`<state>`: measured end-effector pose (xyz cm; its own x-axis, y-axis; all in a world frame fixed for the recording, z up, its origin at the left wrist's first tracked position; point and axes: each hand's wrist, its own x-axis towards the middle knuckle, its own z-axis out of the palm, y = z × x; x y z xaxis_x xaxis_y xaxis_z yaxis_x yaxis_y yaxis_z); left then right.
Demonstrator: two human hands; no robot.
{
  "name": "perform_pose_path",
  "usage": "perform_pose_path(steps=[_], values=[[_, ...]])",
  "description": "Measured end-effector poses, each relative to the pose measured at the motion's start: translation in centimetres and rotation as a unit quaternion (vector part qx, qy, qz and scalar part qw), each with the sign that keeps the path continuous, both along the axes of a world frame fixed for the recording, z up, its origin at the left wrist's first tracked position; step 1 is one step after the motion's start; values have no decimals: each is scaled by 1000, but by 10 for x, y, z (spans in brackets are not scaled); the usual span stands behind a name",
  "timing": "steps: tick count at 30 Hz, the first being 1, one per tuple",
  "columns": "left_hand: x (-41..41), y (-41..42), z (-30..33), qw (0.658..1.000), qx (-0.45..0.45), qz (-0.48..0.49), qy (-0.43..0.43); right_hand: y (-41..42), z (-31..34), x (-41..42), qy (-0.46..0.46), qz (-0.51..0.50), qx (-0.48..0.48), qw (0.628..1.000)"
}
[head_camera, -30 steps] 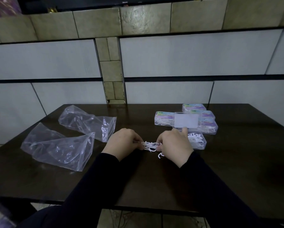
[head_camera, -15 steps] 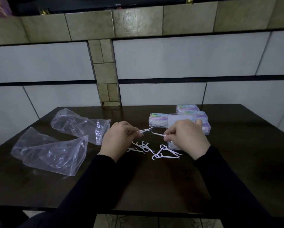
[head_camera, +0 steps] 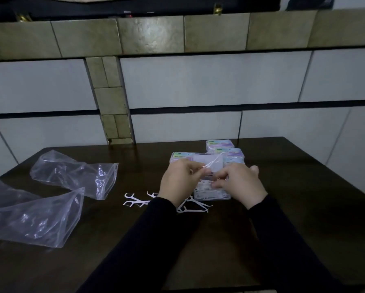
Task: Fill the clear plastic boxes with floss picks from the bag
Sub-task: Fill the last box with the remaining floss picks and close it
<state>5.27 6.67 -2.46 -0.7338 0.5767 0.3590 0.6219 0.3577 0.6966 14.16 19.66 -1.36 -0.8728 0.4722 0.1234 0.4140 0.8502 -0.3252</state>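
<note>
Two hands work over the open box (head_camera: 212, 194): the left hand (head_camera: 180, 180) pinches one floss pick (head_camera: 213, 162) in its grip, ready to drop in, while the right hand (head_camera: 238, 182) curls on the box, probably steadying it. Loose picks (head_camera: 135, 201) wait on the bench (head_camera: 304, 208).

text: none legible | closed boxes (head_camera: 219, 144): colourful labels, print too blurred to read

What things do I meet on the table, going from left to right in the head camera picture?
Near plastic bag → far plastic bag → loose floss picks → left hand, pinching a floss pick → right hand over the open clear box.
</note>
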Motion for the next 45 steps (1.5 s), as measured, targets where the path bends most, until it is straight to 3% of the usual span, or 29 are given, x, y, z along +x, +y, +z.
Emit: perform_pose_path(steps=[3, 14, 21, 31, 37, 45], values=[[-1, 13, -4, 999, -37, 5, 7, 5, -3, 1, 9, 7, -15, 1000], [-13, 15, -8, 966, -167, 24, 195, 26, -6, 8, 47, -38, -121, 991], [-6, 25, -7, 963, -189, -21, 191, 30, -11, 14, 16, -46, -157, 986], [-10, 19, -9, 979, -123, -48, 156, 33, -16, 13, -33, -30, -144, 989], [10, 35, -6, 955, -165, -66, 239, 33, -16, 13, -24, -19, -158, 987], [22, 55, -2, 946, -234, -66, 214, 35, -20, 13, -16, -24, -152, 988]])
